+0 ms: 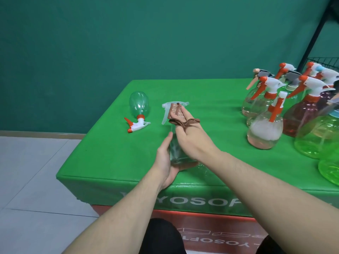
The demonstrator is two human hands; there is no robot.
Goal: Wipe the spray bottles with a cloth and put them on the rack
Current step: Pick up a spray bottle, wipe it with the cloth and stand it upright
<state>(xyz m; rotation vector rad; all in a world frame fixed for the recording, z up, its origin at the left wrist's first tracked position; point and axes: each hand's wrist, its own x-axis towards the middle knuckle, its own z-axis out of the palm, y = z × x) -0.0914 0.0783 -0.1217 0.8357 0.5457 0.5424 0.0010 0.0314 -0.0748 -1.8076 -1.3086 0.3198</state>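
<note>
Staged room: green backdrop (91,43)

A green cloth-covered table (211,92) (white lettering on its front edge) stands before a dark green wall (128,37) on pale floor tiles (33,171).
</note>
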